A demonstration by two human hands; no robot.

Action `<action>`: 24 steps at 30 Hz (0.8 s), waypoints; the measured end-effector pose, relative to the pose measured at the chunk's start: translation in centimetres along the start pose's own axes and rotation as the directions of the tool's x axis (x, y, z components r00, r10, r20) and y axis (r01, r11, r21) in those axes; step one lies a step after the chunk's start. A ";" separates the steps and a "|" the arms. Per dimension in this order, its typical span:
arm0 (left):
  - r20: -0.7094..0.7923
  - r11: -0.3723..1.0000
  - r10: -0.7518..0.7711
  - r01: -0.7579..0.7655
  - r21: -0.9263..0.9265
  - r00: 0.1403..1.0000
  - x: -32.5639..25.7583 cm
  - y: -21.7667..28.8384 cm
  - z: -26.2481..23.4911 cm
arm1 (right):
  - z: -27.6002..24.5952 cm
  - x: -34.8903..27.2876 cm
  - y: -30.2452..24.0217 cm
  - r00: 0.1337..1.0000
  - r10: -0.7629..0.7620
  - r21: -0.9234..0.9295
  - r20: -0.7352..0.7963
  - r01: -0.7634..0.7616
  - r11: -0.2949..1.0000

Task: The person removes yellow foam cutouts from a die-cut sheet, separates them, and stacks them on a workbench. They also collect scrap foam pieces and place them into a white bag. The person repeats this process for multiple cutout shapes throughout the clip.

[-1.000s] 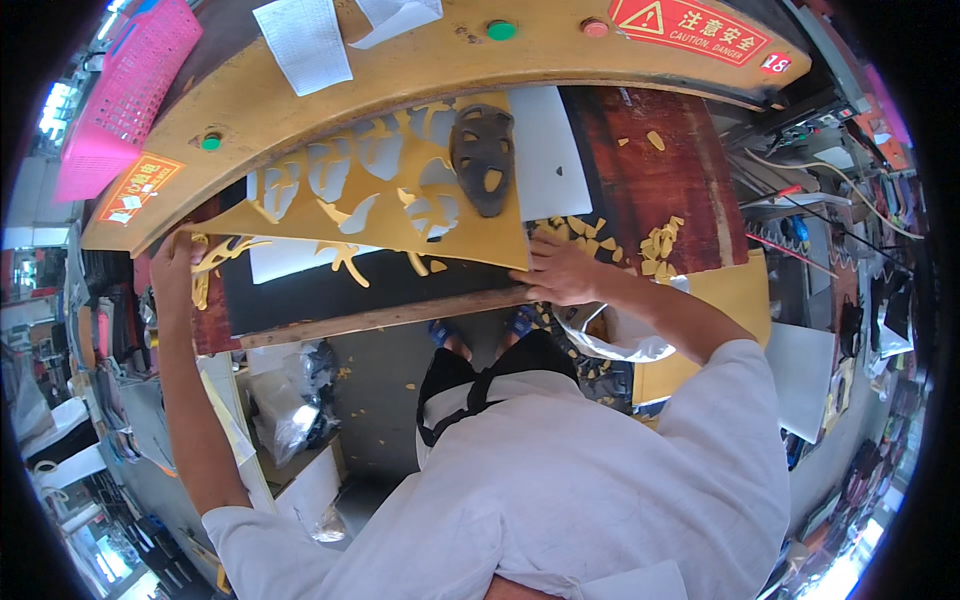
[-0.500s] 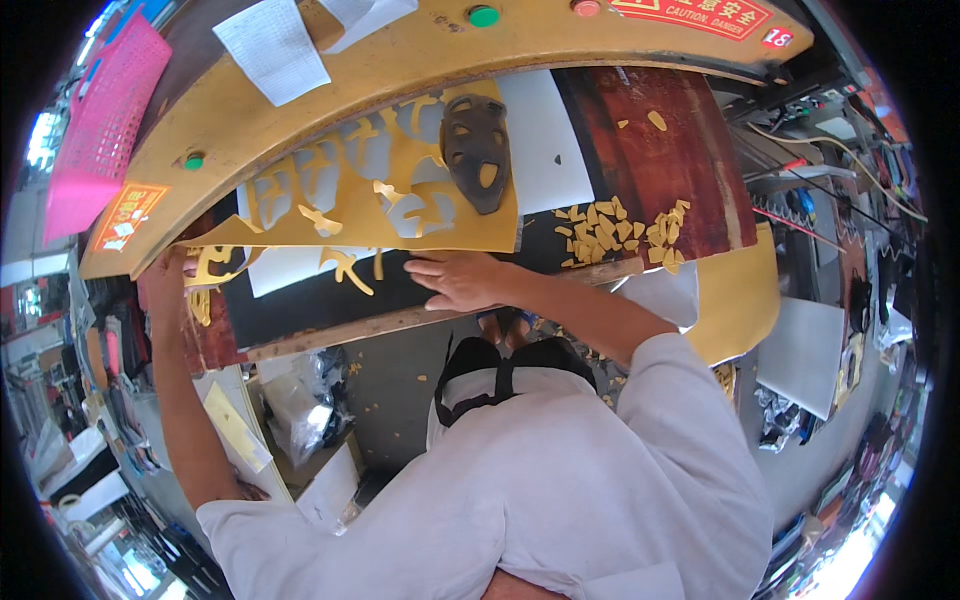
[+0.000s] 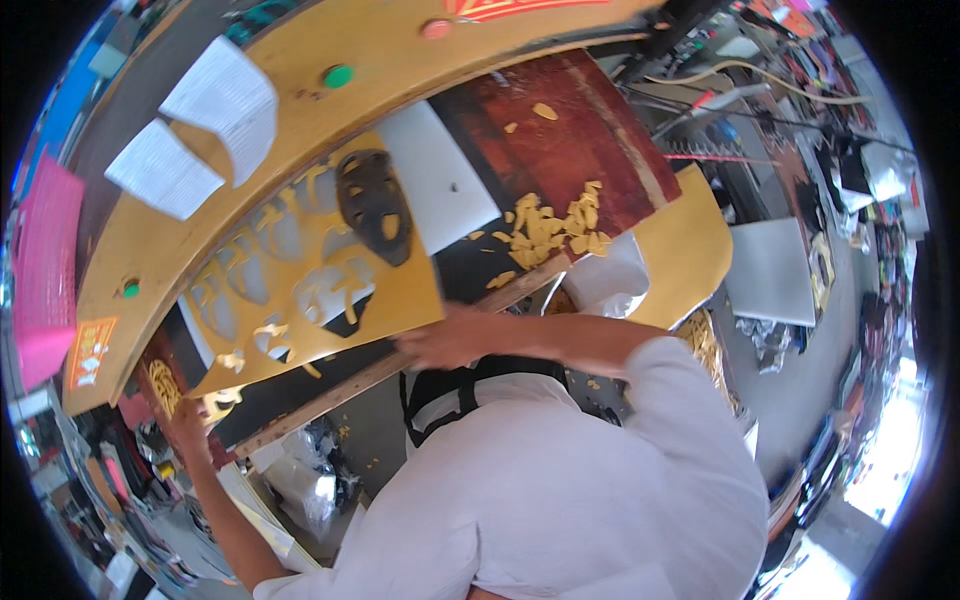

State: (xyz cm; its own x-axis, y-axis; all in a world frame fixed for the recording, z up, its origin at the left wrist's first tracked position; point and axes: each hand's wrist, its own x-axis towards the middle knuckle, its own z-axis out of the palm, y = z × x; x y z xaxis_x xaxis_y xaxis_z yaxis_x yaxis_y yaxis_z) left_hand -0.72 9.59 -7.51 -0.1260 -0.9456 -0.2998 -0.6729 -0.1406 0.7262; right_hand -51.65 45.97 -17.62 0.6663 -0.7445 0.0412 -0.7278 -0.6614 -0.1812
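Note:
A yellow sheet (image 3: 400, 290) riddled with cut-out holes lies across the black and white boards of the work table. On its far right part rests a dark cutting die (image 3: 372, 205) with several openings. My left hand (image 3: 188, 422) is closed on the sheet's near left corner, its fingertips partly hidden, with small yellow cut pieces (image 3: 222, 402) beside it. At the near right corner of the sheet is my right hand (image 3: 448, 338), low over the table's wooden front edge. Motion blurs its fingers, so their grip is unclear.
Many small yellow scraps (image 3: 545, 232) lie heaped at the table's right. A curved yellow machine beam (image 3: 300, 115) with green buttons spans the far side. A yellow pile (image 3: 163, 388) sits at the far left. Beyond the right edge is another yellow sheet (image 3: 690, 235).
My view has turned and shifted. The sheet's near edge has come closer to the table front, covering some loose strips. My right hand has moved to the sheet's corner; my left stays at its left end.

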 end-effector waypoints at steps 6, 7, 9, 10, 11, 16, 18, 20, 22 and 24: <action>-0.075 0.998 0.005 0.000 0.068 0.997 0.1 1.2 -1.3 | 4.1 0.4 2.2 0.974 0.161 0.314 -0.160 -0.104 0.944; -0.047 0.994 0.042 -0.037 0.100 0.998 -0.6 1.3 -0.5 | 4.3 -2.8 3.3 0.869 0.255 0.406 -0.424 -0.069 0.911; -0.005 0.999 -0.041 0.041 0.006 0.999 -2.7 1.8 2.0 | 4.0 -9.7 4.9 0.890 0.291 0.379 -0.352 -0.149 0.913; -0.014 0.995 -0.088 0.088 0.043 0.996 -3.9 2.5 3.4 | 3.4 -13.1 5.5 0.905 0.327 0.329 -0.272 -0.232 0.915; 0.044 0.975 -0.064 0.053 0.216 0.997 -5.4 3.6 4.8 | 2.5 -16.2 5.9 0.891 0.325 0.244 -0.317 -0.254 0.936; 0.261 0.496 0.400 -0.447 0.744 0.879 -16.1 11.5 15.4 | -2.0 -23.2 7.4 0.821 0.568 0.173 0.054 -0.568 0.804; 0.285 0.394 0.650 -0.633 0.666 0.704 -20.3 15.1 21.5 | -2.2 -22.5 8.5 0.747 0.643 0.178 -0.170 -0.619 0.765; 0.262 0.578 0.644 -0.681 0.449 0.719 -24.1 18.2 29.1 | -1.3 -21.2 9.9 0.621 0.638 0.169 -0.455 -0.643 0.747; 0.393 0.688 0.645 -0.722 0.074 0.655 -26.7 21.0 36.9 | -0.1 -21.2 11.0 0.570 0.697 0.179 -0.434 -0.704 0.687; 0.441 0.661 0.690 -0.748 -0.060 0.574 -28.2 22.6 44.4 | 1.0 -22.4 11.3 0.599 0.668 0.230 -0.441 -0.644 0.730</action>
State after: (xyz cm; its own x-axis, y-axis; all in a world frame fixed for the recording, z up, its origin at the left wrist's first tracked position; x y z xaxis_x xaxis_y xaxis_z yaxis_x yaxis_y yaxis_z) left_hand -44.77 46.15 -10.12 -0.8579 -0.5107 0.0565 -0.3064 0.5968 0.7416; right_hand -74.71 55.27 -21.57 -0.1581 -0.9280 0.3373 -0.9229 0.0174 -0.3846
